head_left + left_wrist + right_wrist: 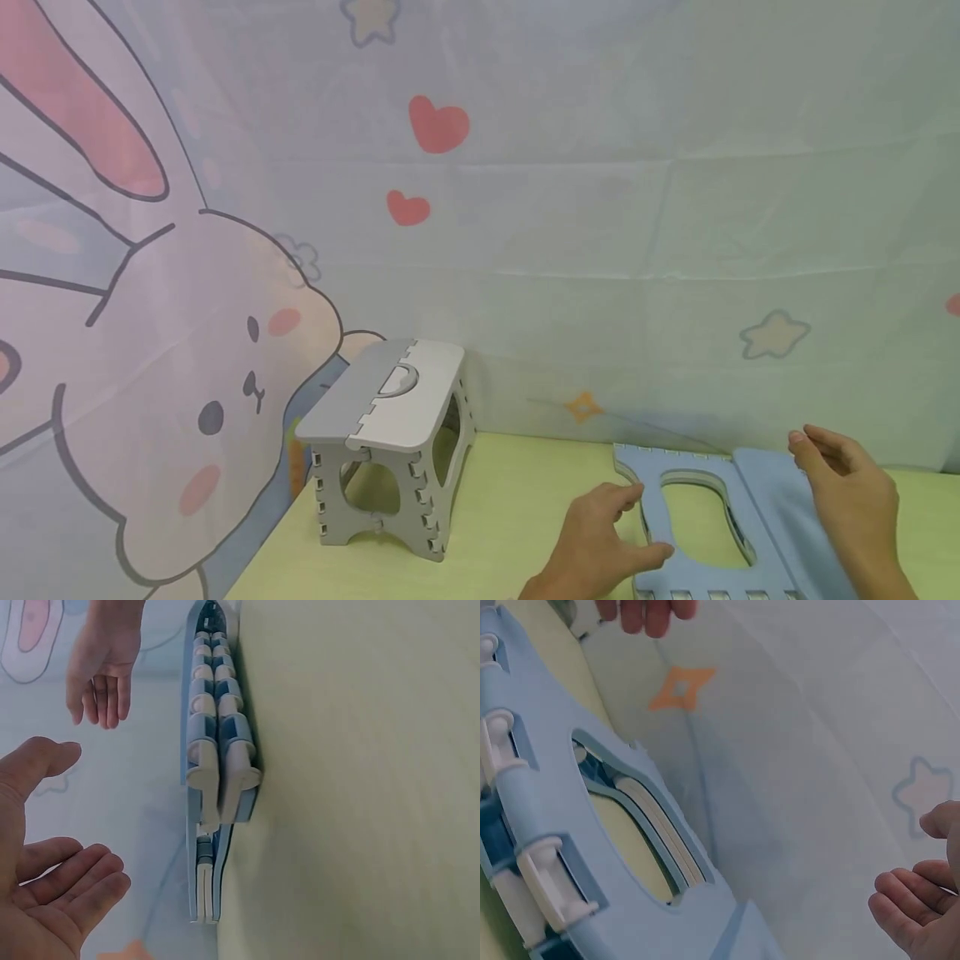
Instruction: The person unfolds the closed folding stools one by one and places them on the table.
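Observation:
A blue folding step stool (pixel 772 533) lies folded on the table, with a large opening through its panel. Its hinged edge, with pale grey joints, faces the left wrist view (pixel 214 735). By the stool's left edge, my left hand (pixel 592 537) has thumb and fingers spread apart and grips nothing. My right hand (pixel 855 492) hovers over the stool's right part, fingers loosely bent and nothing held. In the right wrist view, the right hand (pixel 919 896) appears apart from the stool, and fingertips of the left hand (pixel 649 611) show at the top.
A grey and white folding stool (pixel 435 400) stands unfolded on the left of the light green table (pixel 517 508). Behind the table hangs a cloth backdrop (pixel 555 317) printed with a rabbit, hearts and stars.

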### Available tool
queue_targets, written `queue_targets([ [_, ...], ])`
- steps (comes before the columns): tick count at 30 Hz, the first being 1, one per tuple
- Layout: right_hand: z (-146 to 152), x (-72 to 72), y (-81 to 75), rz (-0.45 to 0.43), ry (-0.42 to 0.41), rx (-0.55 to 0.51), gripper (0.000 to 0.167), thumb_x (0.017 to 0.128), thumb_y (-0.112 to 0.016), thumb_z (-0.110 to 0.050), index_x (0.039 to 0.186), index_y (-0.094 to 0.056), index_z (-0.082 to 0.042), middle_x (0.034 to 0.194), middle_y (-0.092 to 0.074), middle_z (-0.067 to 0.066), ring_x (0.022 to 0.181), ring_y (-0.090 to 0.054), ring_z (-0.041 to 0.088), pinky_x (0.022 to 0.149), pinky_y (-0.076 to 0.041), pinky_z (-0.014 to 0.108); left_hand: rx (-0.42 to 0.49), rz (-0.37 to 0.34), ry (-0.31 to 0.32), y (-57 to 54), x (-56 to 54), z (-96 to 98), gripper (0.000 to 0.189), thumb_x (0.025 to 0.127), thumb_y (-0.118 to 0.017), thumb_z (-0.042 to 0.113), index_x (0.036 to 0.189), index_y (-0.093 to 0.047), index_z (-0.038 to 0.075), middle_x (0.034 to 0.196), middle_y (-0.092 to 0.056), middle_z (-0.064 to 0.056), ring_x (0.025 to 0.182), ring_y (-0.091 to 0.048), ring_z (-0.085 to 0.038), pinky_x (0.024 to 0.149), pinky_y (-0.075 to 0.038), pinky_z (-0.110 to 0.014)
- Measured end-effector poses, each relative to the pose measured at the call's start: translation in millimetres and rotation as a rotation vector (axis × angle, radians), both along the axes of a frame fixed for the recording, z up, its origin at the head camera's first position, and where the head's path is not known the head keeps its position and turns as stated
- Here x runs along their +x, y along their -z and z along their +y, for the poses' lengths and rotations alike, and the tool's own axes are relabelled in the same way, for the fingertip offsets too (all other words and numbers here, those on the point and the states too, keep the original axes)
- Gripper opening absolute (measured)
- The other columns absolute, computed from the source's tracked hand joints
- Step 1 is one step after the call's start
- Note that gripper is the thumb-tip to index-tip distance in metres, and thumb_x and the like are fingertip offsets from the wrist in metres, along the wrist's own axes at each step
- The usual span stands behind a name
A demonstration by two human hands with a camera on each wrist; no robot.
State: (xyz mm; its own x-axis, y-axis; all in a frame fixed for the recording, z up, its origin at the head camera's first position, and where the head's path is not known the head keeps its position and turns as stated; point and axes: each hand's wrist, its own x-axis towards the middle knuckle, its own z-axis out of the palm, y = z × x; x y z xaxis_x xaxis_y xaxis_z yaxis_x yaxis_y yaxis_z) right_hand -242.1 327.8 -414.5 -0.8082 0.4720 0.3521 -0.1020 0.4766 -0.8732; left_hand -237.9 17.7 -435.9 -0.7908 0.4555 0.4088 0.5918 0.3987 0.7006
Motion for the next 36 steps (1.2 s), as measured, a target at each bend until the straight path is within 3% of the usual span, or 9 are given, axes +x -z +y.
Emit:
queue_targets([
  [11, 25.9, -3.1, 12.1, -0.135, 0.065, 0.045, 0.069, 0.106, -0.062, -0.05, 0.145, -0.057, 0.006, 0.087, -0.05, -0.042, 0.074, -0.048, -0.023, 0.058, -0.048, 0.011, -0.12, 0.093, -0.007, 15.1, 1.1, 1.4, 0.061, 0.084, -0.091, 0.034, 0.133, -0.072, 0.002, 0.118, -0.073, 0.001, 0.103, -0.065, -0.003, 0.084, -0.05, -0.01],
  [14, 30.5, -5.2, 15.4, -0.174, 0.11, 0.079, 0.066, 0.106, -0.062, -0.049, 0.145, -0.059, 0.005, 0.094, -0.068, -0.02, 0.076, -0.044, -0.02, 0.06, -0.044, 0.013, -0.141, 0.059, -0.007, 16.4, 1.6, 2.5, 0.063, 0.083, -0.092, 0.034, 0.134, -0.072, 0.003, 0.118, -0.073, 0.0, 0.104, -0.065, -0.003, 0.085, -0.051, -0.011],
  [16, 32.3, -6.9, 17.1, -0.212, 0.138, 0.087, 0.065, 0.107, -0.06, -0.048, 0.146, -0.058, 0.005, 0.113, -0.074, 0.005, 0.086, -0.057, -0.005, 0.063, -0.042, 0.016, -0.149, 0.019, -0.011, 16.4, 1.8, 3.2, 0.065, 0.082, -0.093, 0.034, 0.135, -0.071, 0.004, 0.117, -0.072, 0.002, 0.104, -0.065, -0.003, 0.085, -0.052, -0.012],
  [18, 34.0, -8.2, 19.1, -0.252, 0.147, 0.074, 0.067, 0.109, -0.057, -0.048, 0.149, -0.054, 0.005, 0.136, -0.064, 0.027, 0.101, -0.065, 0.018, 0.069, -0.048, 0.025, -0.161, -0.01, -0.016, 16.0, 1.7, 4.2, 0.066, 0.081, -0.094, 0.034, 0.135, -0.071, 0.004, 0.117, -0.072, 0.003, 0.104, -0.065, -0.002, 0.085, -0.053, -0.013],
  [20, 36.1, -9.0, 22.0, -0.287, 0.151, 0.054, 0.069, 0.11, -0.053, -0.047, 0.152, -0.049, 0.007, 0.146, -0.054, 0.033, 0.119, -0.06, 0.042, 0.079, -0.055, 0.039, -0.182, -0.03, -0.02, 16.1, 1.4, 5.2, 0.067, 0.08, -0.095, 0.034, 0.136, -0.071, 0.006, 0.118, -0.072, 0.005, 0.105, -0.064, -0.001, 0.086, -0.053, -0.013],
  [21, 37.5, -9.1, 23.6, -0.301, 0.15, 0.043, 0.07, 0.11, -0.052, -0.047, 0.153, -0.047, 0.007, 0.148, -0.052, 0.034, 0.126, -0.053, 0.051, 0.084, -0.055, 0.049, -0.19, -0.041, -0.022, 16.2, 1.5, 5.8, 0.067, 0.08, -0.095, 0.035, 0.137, -0.071, 0.006, 0.12, -0.072, 0.007, 0.107, -0.064, -0.001, 0.087, -0.053, -0.013],
  [24, 43.2, -8.6, 29.0, -0.328, 0.139, 0.018, 0.072, 0.11, -0.051, -0.047, 0.154, -0.044, 0.009, 0.15, -0.047, 0.036, 0.132, -0.047, 0.055, 0.1, -0.047, 0.069, -0.215, -0.077, -0.029, 16.7, 1.7, 7.9, 0.068, 0.079, -0.096, 0.035, 0.137, -0.072, 0.008, 0.121, -0.071, 0.011, 0.11, -0.063, -0.001, 0.09, -0.053, -0.015],
  [28, 50.0, -8.3, 33.6, -0.351, 0.131, 0.012, 0.072, 0.11, -0.052, -0.048, 0.154, -0.045, 0.009, 0.151, -0.046, 0.036, 0.133, -0.045, 0.056, 0.103, -0.044, 0.07, -0.241, -0.108, -0.037, 16.4, 2.2, 9.4, 0.069, 0.078, -0.097, 0.036, 0.136, -0.073, 0.01, 0.122, -0.071, 0.013, 0.114, -0.063, -0.002, 0.094, -0.053, -0.017],
  [36, 59.7, -7.6, 41.7, -0.389, 0.13, -0.019, 0.071, 0.109, -0.056, -0.046, 0.152, -0.045, 0.01, 0.149, -0.048, 0.037, 0.129, -0.048, 0.056, 0.098, -0.048, 0.068, -0.236, -0.169, -0.021, 16.2, 2.8, 9.8, 0.068, 0.078, -0.097, 0.036, 0.136, -0.073, 0.009, 0.125, -0.071, 0.012, 0.117, -0.063, -0.003, 0.096, -0.053, -0.018],
])
